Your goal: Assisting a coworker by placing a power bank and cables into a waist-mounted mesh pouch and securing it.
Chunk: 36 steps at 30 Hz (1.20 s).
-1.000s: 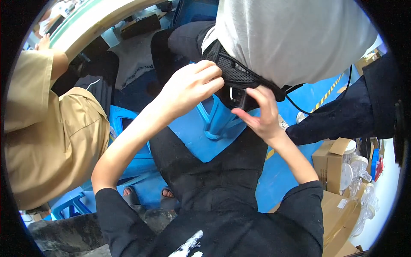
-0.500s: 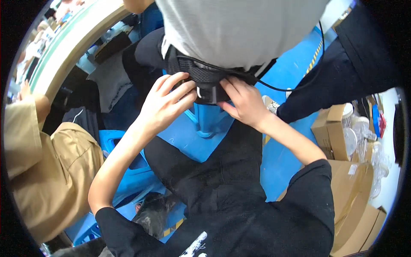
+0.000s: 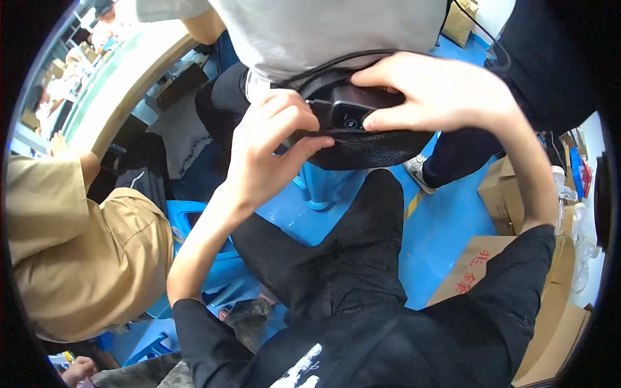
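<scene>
A black mesh waist pouch (image 3: 381, 154) hangs at the lower back of a person in a light grey shirt, its top gaping. Inside it sits a black box-shaped device (image 3: 348, 116) with a small lit display, and a cable plug (image 3: 318, 102) meets its left side. My right hand (image 3: 446, 90) grips the device from the right, thumb by the display and fingers along the far side. At the pouch's left, my left hand (image 3: 262, 145) has curled fingers close to the plug and its thumb on the near rim. The left fingertips are partly hidden.
The person's grey shirt (image 3: 323, 29) is straight ahead, above a blue stool (image 3: 319, 187). A black cable (image 3: 475, 22) runs at the upper right. Someone in tan clothes (image 3: 110, 258) sits at my left. Cardboard boxes (image 3: 498, 194) and clear plastic bottles stand on the right.
The pouch now gapes toward me, showing the device and its display. My right hand has moved up and right onto the device; my left has shifted slightly right and down along the rim.
</scene>
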{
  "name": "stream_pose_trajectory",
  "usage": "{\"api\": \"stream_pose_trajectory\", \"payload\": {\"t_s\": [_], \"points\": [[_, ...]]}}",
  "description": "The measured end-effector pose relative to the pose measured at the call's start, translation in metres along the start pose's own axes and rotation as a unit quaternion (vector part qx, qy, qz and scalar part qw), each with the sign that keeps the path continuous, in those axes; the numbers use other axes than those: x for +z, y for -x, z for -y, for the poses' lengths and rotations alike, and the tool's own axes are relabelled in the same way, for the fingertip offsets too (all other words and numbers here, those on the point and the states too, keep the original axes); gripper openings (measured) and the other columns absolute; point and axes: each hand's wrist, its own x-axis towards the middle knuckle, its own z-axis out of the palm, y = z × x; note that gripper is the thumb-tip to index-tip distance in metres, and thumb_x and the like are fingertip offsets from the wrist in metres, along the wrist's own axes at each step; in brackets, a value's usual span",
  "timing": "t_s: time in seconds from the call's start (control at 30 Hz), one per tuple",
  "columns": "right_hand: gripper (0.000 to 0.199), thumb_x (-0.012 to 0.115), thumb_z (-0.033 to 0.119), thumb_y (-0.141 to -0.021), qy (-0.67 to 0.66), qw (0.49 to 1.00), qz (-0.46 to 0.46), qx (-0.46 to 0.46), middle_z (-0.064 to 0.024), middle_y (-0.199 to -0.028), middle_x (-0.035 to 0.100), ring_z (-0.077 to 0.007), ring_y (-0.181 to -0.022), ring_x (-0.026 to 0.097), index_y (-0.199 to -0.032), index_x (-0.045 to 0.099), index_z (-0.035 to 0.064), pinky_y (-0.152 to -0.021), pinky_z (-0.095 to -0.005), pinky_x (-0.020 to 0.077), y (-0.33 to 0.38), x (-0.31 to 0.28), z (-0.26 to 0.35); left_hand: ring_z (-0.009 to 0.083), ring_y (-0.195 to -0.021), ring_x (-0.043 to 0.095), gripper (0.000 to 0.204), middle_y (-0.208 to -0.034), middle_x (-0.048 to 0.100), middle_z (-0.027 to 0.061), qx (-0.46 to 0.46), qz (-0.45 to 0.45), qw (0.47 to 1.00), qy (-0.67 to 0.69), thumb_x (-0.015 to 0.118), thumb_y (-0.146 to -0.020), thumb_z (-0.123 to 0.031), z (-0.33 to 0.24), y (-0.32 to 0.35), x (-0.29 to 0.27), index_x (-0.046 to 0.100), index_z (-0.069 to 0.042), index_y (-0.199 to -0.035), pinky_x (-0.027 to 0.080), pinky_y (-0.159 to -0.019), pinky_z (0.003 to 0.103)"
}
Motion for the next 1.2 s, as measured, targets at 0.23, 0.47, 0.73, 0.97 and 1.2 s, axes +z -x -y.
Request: {"api": "stream_pose_trajectory", "payload": {"t_s": [0.23,0.47,0.73,0.97,1.2], "points": [[0.056,0.069,0.037,-0.084,0.067,0.989,0.12,0.046,-0.0194,-0.111,0.062,-0.0328,-0.105,0.061,-0.126,0.058,0.0004,-0.093,-0.0403,0.0491,-0.022,0.005,0.014,0.0249,-0.082,0.062,0.034,-0.085,0.063,0.0075,-0.053,0.119,0.988,-0.08,0.08,-0.071,-0.015,0.005,-0.006,-0.008,0.061,-0.006,-0.097,0.049,-0.077,0.035],[0.063,0.065,0.04,-0.088,-0.012,0.999,-0.027,-0.034,-0.0232,-0.118,0.057,-0.0369,-0.108,0.058,-0.132,0.05,-0.002,-0.095,-0.0424,0.0479,0.005,0.048,-0.013,0.0218,-0.089,0.065,0.047,-0.089,0.065,0.0051,-0.033,0.208,0.963,-0.168,0.079,-0.072,-0.032,0.01,-0.013,-0.011,0.062,-0.008,-0.109,0.045,-0.087,0.035],[0.059,0.069,0.036,-0.085,0.045,0.997,0.003,-0.063,-0.0221,-0.108,0.057,-0.0362,-0.103,0.06,-0.13,0.052,0.0017,-0.09,-0.0435,0.0501,-0.004,0.056,-0.013,0.0251,-0.089,0.066,0.046,-0.09,0.066,0.0066,-0.079,0.405,0.891,-0.189,0.079,-0.07,-0.031,0.027,-0.023,-0.01,0.062,-0.009,-0.107,0.051,-0.078,0.037],[0.04,0.071,0.033,-0.084,0.039,0.996,0.074,-0.018,-0.018,-0.087,0.062,-0.0364,-0.088,0.064,-0.102,0.06,-0.001,-0.079,-0.0443,0.0519,-0.014,0.055,-0.007,0.0199,-0.08,0.062,0.034,-0.078,0.059,0.0014,0.07,0.312,0.935,-0.155,0.075,-0.072,-0.026,0.02,-0.023,-0.024,0.063,-0.012,-0.102,0.045,-0.073,0.033],[0.045,0.06,0.035,-0.092,-0.018,0.998,0.004,-0.068,-0.0202,-0.097,0.06,-0.0371,-0.094,0.061,-0.114,0.055,-0.0036,-0.082,-0.0459,0.05,-0.006,0.076,-0.018,0.0261,-0.077,0.058,0.021,-0.078,0.056,0.0061,-0.03,0.173,0.984,0.026,0.078,-0.068,-0.012,0.029,-0.017,-0.014,0.064,-0.008,-0.082,0.046,-0.073,0.036]]}}
